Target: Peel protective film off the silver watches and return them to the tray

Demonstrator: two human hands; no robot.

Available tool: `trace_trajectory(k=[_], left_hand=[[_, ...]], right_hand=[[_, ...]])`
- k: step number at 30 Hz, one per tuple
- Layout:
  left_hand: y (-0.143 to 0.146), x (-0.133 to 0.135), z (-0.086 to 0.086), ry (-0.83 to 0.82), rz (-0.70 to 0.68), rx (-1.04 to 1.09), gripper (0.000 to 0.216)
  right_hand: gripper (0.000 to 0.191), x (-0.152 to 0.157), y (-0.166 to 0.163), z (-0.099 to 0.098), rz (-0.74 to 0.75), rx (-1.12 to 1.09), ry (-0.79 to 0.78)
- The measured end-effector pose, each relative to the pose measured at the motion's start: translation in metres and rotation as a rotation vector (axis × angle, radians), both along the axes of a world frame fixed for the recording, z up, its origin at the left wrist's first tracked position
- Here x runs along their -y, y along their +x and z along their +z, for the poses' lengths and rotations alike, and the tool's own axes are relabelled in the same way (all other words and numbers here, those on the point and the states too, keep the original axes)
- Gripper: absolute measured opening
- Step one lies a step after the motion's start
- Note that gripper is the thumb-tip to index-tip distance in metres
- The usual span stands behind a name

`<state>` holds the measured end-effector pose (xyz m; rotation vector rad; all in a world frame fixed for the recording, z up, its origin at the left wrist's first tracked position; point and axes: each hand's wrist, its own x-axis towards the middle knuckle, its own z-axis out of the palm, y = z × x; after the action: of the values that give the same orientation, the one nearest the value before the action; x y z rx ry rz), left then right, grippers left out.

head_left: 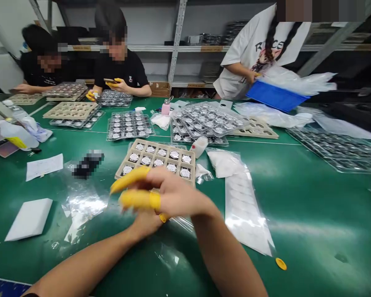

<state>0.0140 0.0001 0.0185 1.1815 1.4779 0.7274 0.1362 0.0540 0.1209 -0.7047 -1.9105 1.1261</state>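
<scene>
My right hand (160, 192) reaches across to the left just above the green table (312, 214), its fingers stretched out in yellow finger cots and smeared by motion. Nothing shows in it. My left hand (146, 225) lies beneath it, mostly covered, with one yellow cot tip showing; its fingers are hidden. Both hands hover at the near edge of a beige tray (123, 167) that holds several round metal parts. A crumpled clear plastic bag (182, 222) lies under the hands.
Clear bags (83, 202), a white pad (29, 218) and a paper slip (45, 166) lie to the left. A long bag of white sheets (247, 206), a small white bottle (199, 146) and a loose yellow cot (280, 263) lie to the right. Three people work across the table among stacked trays (210, 119).
</scene>
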Motion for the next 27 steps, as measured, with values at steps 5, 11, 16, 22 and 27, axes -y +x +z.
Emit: trace_trajectory(k=[5,11,16,22,27], left_hand=[[-0.002,0.002,-0.007,-0.03,-0.177,0.379,0.038],[-0.004,0.003,-0.013,-0.032,-0.179,0.428,0.04],[-0.006,0.004,-0.012,-0.004,-0.204,0.402,0.042],[-0.007,0.003,-0.016,0.024,-0.229,0.375,0.042],[-0.008,0.0,-0.017,0.047,-0.259,0.341,0.044]], right_hand=[[0.025,-0.073,0.029,-0.026,-0.749,0.66,0.013],[0.033,-0.105,0.056,-0.067,-0.809,1.105,-0.059],[0.037,-0.103,0.064,-0.062,-0.701,1.143,-0.11],[0.035,-0.096,0.052,-0.054,-0.803,1.193,-0.16],[0.033,-0.098,0.06,-0.059,-0.751,1.1,-0.159]])
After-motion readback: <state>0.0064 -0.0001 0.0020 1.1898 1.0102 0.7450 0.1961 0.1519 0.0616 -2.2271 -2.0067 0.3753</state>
